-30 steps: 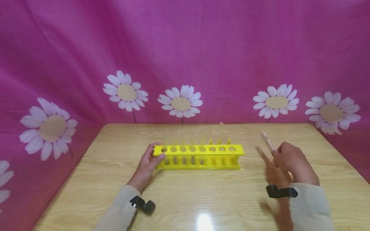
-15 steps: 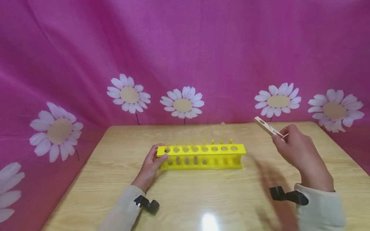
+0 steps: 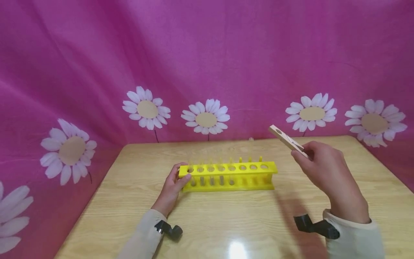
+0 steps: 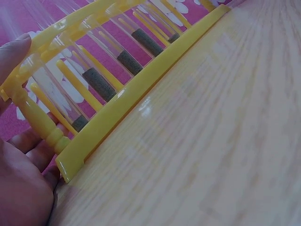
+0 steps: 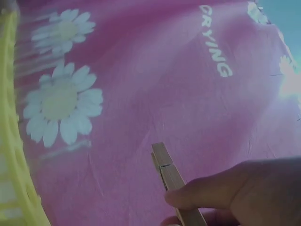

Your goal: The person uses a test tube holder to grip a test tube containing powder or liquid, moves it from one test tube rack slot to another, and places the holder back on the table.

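Observation:
A yellow test tube rack [image 3: 228, 168] stands on the table in the head view. My left hand [image 3: 171, 190] grips its left end, thumb on the front of the top bar and fingers behind. Several clear test tubes [image 4: 99, 75] stand in the rack's left holes, dark grey material at their bottoms. The holes on the right hold no tubes. My right hand [image 3: 333, 176] pinches a wooden test tube clamp [image 3: 286, 137] above the table, right of the rack. The clamp's tip [image 5: 159, 149] points up and away from the hand, with nothing between its jaws.
Yellow pegs [image 3: 250, 159] rise along the rack's back; a clear tube end [image 3: 251, 139] shows above them. The wooden table [image 3: 207, 219] reaches back to a magenta cloth [image 3: 249, 64] printed with daisies.
My right hand has lifted the clamp off the tabletop area and brought it left, toward the rack, tilting it further left. My left hand keeps its grip; the view has shifted slightly.

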Tool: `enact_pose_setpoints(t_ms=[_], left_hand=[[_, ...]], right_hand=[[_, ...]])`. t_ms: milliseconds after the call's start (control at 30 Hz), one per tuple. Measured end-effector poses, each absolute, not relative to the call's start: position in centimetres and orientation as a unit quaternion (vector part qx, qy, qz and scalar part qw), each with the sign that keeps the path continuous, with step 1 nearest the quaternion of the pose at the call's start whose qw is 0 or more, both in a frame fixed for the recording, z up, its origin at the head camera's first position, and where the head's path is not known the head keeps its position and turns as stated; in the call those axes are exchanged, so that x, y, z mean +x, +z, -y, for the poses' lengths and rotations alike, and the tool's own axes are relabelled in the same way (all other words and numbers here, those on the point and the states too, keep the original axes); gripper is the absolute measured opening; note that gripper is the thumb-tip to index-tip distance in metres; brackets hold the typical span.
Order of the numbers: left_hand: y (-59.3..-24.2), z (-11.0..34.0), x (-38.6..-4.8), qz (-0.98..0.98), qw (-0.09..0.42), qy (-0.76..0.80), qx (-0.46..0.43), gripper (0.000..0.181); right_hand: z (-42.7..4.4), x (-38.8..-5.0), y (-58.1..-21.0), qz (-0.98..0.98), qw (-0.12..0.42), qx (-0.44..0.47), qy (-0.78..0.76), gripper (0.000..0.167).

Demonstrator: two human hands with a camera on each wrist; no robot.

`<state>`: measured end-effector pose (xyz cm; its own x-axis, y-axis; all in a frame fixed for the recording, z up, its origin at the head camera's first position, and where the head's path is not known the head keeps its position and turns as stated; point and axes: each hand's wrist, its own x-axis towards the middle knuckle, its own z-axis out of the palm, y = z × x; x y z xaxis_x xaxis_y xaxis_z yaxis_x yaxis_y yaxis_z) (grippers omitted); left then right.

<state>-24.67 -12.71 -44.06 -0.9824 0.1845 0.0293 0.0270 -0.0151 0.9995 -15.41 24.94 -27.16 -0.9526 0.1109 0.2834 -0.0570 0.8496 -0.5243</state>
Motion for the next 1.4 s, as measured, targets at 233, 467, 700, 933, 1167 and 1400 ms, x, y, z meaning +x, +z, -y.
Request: enact_pose_setpoints(t_ms=[233, 467, 700, 933, 1167, 1400], left_hand=[[-44.3, 12.2, -25.1, -0.706, 0.044, 0.704, 0.066, 0.063], [-44.8, 12.0, -25.3, -0.699, 0.053, 0.711, 0.052, 0.064], [-44.5, 12.2, -25.7, -0.697, 0.054, 0.712, 0.07, 0.055], [-44.0, 12.5, -25.5, -0.687, 0.053, 0.72, 0.084, 0.046], [-43.9, 12.6, -24.9, -0.677, 0.053, 0.729, 0.087, 0.043], [-44.2, 12.7, -24.7, -0.681, 0.065, 0.725, 0.081, 0.049]], right_hand=[[-22.6, -15.7, -26.5, 0.949, 0.113, -0.012, 0.294, 0.035], [-20.2, -15.8, -26.8, 0.947, 0.102, 0.018, 0.303, 0.031], [-19.0, -15.9, -27.1, 0.949, 0.114, 0.017, 0.293, 0.027], [-18.5, -15.8, -27.7, 0.95, 0.146, 0.016, 0.276, 0.02], [-17.9, -15.8, -28.5, 0.946, 0.171, 0.037, 0.272, 0.015], [-17.5, -15.8, -28.7, 0.947, 0.164, 0.044, 0.272, 0.013]])
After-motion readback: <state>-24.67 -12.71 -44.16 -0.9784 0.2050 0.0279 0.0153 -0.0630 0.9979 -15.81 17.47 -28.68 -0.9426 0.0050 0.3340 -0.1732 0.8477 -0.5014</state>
